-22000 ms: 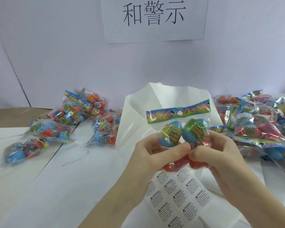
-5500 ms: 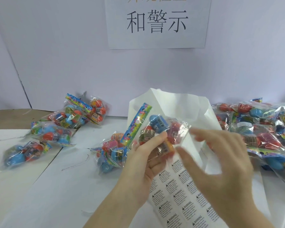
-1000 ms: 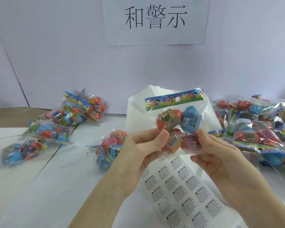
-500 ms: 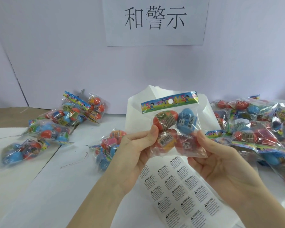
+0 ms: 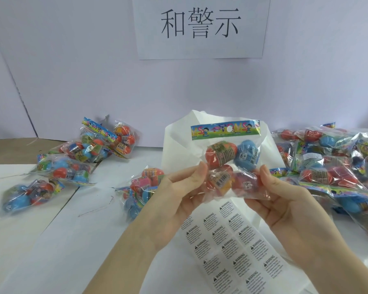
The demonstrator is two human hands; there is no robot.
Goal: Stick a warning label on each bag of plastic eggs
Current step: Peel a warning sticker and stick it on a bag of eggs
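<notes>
I hold a clear bag of plastic eggs (image 5: 232, 162) upright in front of me, its colourful header card on top. Red, blue and yellow eggs show through the film. My left hand (image 5: 179, 200) pinches the bag's lower left side between thumb and fingers. On the lower right side, my right hand (image 5: 285, 206) pinches it the same way. Under my hands lies a sheet of warning labels (image 5: 232, 245), printed in rows.
A heap of egg bags (image 5: 331, 166) fills the table's right side. Several bags (image 5: 87, 149) lie at the left, and one bag (image 5: 140, 192) rests just left of my left hand. A white paper bag (image 5: 179, 145) stands behind. A paper sign (image 5: 200, 26) hangs on the wall.
The bag has straightened so its header card sits level. Both hands have kept their pinch on its lower corners, shifting only slightly.
</notes>
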